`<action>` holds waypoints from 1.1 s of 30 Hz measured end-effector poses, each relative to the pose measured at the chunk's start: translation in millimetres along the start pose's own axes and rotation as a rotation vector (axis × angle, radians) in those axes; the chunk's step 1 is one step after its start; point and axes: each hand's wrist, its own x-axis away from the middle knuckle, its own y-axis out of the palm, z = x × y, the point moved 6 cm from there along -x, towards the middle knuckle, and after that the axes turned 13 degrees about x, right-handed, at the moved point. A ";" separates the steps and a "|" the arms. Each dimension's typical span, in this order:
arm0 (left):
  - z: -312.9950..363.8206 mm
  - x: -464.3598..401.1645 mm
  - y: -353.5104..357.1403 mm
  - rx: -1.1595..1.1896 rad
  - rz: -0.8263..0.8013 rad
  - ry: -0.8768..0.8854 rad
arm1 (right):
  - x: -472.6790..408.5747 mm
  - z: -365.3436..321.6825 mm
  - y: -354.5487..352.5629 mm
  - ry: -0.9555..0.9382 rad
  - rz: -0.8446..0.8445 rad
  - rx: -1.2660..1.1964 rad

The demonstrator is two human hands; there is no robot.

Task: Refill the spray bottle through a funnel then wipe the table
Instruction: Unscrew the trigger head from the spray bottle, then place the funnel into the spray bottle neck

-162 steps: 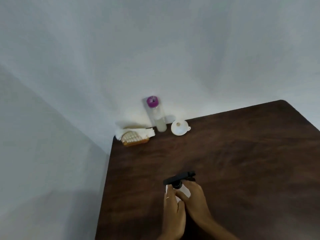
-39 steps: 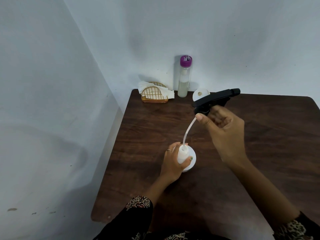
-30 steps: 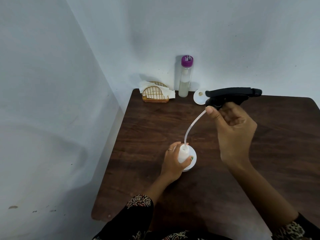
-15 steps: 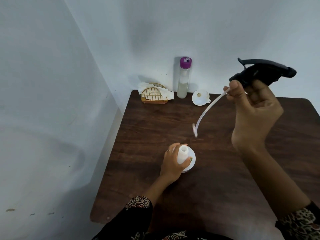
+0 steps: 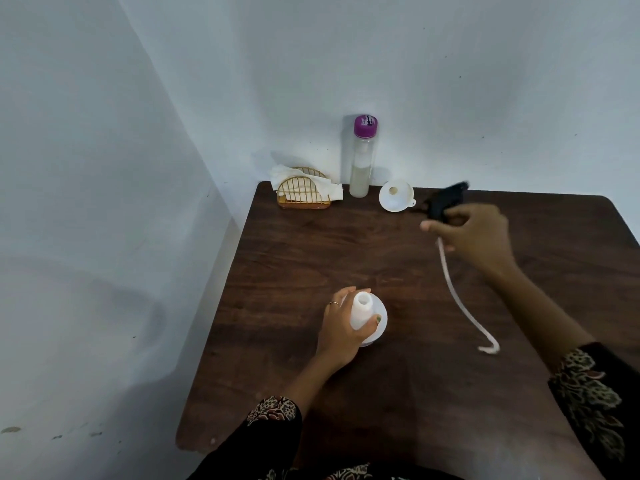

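Left fingers (image 5: 372, 325) wrapped round white bottle (image 5: 363, 315), open-necked, upright on desk (image 5: 294, 258) near its left edge. Right fingers (image 5: 429, 226) clamped on black sprayer (image 5: 445, 202), blurred, above desk's right half; white tube (image 5: 457, 299) trailing down from it toward the near side. At far edge by wall: funnel (image 5: 396, 199), purple-capped flask (image 5: 362, 157), wire holder (image 5: 303, 195) with tissue (image 5: 284, 173).
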 end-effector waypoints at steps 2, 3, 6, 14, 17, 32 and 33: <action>1.0 -0.1 0.2 0.002 -0.007 0.007 | 3.3 12.5 25.4 0.011 -0.079 0.105; 1.7 -0.1 0.3 0.002 -0.007 0.010 | 3.4 20.1 38.6 0.020 -0.113 0.149; 2.3 -0.5 0.9 0.005 -0.007 0.007 | 8.4 37.9 75.6 0.074 -0.236 0.272; 0.8 -1.0 2.1 -0.019 -0.007 0.000 | 26.0 56.1 128.6 0.161 -0.322 0.492; 2.2 -0.3 1.2 -0.015 -0.002 0.013 | 28.1 60.1 135.5 0.160 -0.322 0.539; 11.4 7.5 -9.8 0.001 -0.078 0.056 | 29.6 52.1 124.2 -0.049 -0.097 0.663; 12.3 9.9 -14.2 0.026 -0.068 0.083 | 27.6 51.5 118.3 -0.067 -0.054 0.625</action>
